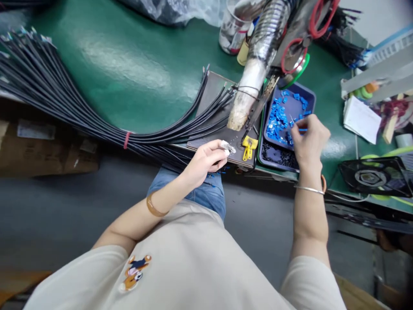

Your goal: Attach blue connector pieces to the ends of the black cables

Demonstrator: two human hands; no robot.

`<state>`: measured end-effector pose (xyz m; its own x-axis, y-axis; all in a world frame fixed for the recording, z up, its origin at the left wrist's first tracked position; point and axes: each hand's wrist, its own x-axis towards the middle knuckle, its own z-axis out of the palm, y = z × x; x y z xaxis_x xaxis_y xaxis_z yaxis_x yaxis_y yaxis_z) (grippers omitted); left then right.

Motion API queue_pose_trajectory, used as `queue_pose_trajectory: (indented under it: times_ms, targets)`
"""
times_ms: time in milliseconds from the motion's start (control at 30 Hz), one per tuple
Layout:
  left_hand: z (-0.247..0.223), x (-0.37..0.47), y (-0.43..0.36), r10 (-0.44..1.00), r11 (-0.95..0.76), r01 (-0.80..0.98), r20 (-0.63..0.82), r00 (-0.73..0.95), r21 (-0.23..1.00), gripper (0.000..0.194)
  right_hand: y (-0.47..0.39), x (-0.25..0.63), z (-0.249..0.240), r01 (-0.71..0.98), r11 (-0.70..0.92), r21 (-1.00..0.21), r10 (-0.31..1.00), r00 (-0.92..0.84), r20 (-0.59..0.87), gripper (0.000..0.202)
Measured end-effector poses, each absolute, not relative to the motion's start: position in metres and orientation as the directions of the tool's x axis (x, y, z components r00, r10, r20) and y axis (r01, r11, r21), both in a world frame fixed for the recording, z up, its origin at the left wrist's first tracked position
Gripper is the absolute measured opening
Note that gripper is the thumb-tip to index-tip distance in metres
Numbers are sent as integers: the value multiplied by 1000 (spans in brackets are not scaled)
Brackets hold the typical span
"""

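Note:
My left hand (208, 161) is at the table's front edge, thumb and fingers pinched together. White wrapping covers its fingertips, and what lies between them, if anything, is too small to make out. Just right of it a yellow clip (249, 147) lies on a dark board (206, 107). My right hand (309, 140) is over a blue-grey tray (310, 95) of small blue plastic pieces (278, 114). Its thumb and forefinger are pinched, with a thin pale sliver near the tips. Whether it grips a blue piece cannot be told.
A bundle of black cables (87, 114), tied with a red band (127, 140), runs along the table edge. A silvery duct (258, 64) hangs over the board. Red-handled scissors (295, 54), a plastic cup (232, 32) and a black fan (374, 176) stand around.

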<state>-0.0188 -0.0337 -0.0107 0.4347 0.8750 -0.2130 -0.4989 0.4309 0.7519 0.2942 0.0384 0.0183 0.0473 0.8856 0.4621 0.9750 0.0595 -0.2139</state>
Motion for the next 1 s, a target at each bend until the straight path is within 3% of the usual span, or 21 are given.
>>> queue_pose_trajectory:
  times_ms: [200,267,367,467,600,733,833,1000]
  targets:
    - [-17,-5,-38,931,306,-445,-167,325,841,15,-19,255,38,827,219,-517,704,233,671,16]
    - [-18,-1,-38,946,264,-402,-155,284,877,14,-40,235,35,661,277,-697,752,303,585,17]
    - [-17,2,-37,958,227,-337,-147,247,914,12,-62,208,20,401,320,-859,885,198,422,17]
    - [-14,3,-35,959,213,-285,-145,243,934,12,-71,185,6,415,314,-854,913,116,392,13]
    - [-11,1,-34,956,195,-253,-127,263,948,14,-72,159,-3,648,435,-625,768,95,633,19]
    - [-11,-2,-35,948,184,-262,-101,301,947,15,-72,143,-7,644,549,-533,672,39,740,32]
    - [-10,-4,-35,946,195,-294,-100,308,936,16,-72,139,-10,598,559,-574,702,26,711,27]
    - [-8,-5,-32,950,212,-311,-120,290,927,15,-66,139,-12,478,415,-774,827,158,540,8]
